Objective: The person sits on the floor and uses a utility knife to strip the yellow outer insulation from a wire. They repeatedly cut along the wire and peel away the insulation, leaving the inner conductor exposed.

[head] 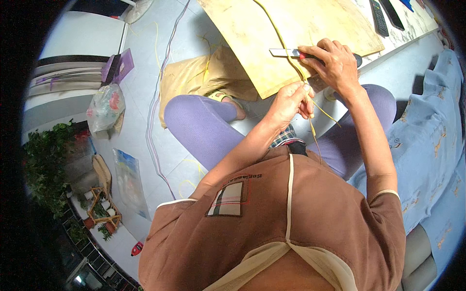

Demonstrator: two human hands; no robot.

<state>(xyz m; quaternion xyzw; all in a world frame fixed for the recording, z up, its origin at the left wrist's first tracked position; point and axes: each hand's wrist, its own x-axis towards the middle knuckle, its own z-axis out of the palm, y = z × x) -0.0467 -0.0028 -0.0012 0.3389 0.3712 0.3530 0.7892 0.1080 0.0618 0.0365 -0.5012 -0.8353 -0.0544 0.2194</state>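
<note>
My right hand [333,63] grips a snap-off utility knife [281,53] with a red and black handle, its blade pointing left. A yellow cable [279,32] runs down over a wooden board [244,43] and crosses the blade, seemingly on top of it. Close to the board's near edge, my left hand [289,102] pinches the cable between thumb and fingers. Below those fingers hangs a thin brown strand [317,143], and a yellow strip [329,115] sticks out to the right. Whether the blade is cutting into the cable cannot be seen.
A remote control [379,22] and a dark phone-like slab [391,14] lie on the marble-patterned tabletop [411,36]. Left of the board, a tan sack [185,74] rests on the floor, with yellow scraps on it. Long cords [154,105] trail across the tiles. A blue-covered seat [418,145] stands right.
</note>
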